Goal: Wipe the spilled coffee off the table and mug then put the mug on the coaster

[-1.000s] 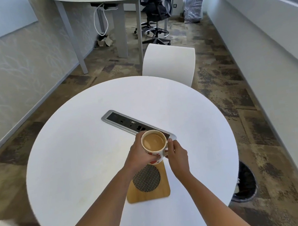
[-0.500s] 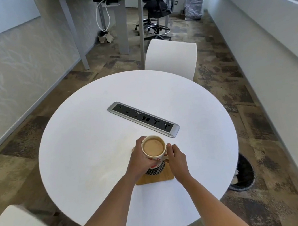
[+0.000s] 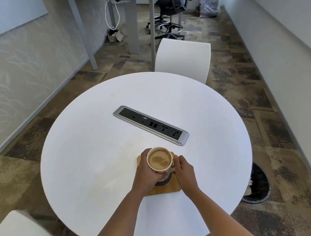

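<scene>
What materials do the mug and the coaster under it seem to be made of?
The mug looks like glazed ceramic: a smooth, glossy cream wall with red printed spots. The coaster appears to be light wood or bamboo, going by its matte tan surface. Its round dark centre pad shows a fine woven pattern, perhaps fabric or mesh; the view cannot settle which.

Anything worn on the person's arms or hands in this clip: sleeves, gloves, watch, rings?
Nothing visible. Both forearms are bare right to the bottom edge of the frame, so no sleeves show. The left hand and right hand have no gloves, and no watch, bracelet or ring can be seen.
</scene>
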{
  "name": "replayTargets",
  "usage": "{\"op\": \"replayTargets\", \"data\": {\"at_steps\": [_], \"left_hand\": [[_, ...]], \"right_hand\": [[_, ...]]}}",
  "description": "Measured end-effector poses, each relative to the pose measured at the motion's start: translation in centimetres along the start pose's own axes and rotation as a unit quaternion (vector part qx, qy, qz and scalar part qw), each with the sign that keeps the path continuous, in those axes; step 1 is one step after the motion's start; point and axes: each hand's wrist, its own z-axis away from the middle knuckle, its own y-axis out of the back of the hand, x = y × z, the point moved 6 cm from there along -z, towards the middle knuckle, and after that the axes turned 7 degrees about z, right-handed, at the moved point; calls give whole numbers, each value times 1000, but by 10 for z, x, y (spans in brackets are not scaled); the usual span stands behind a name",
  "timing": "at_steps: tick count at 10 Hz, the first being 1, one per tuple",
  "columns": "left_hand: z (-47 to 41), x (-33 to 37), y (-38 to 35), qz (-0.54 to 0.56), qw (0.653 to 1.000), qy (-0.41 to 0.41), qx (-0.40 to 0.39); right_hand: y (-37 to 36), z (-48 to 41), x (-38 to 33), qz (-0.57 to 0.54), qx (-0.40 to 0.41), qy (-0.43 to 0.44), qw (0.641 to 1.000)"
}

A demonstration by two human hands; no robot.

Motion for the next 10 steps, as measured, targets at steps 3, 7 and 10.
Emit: {"op": "replayTargets", "data": {"at_steps": [3, 7, 10], "left_hand": [[-1, -7, -6, -5, 1000, 6, -18], [5, 5, -6, -2, 997, 74, -36], [-19, 33, 19, -297, 954, -41, 22]], "right_hand": [[-2, -4, 5, -13, -27, -7, 1000], [3, -1, -7, -6, -53, 26, 998], [37, -11, -27, 49, 4, 105, 993]]}}
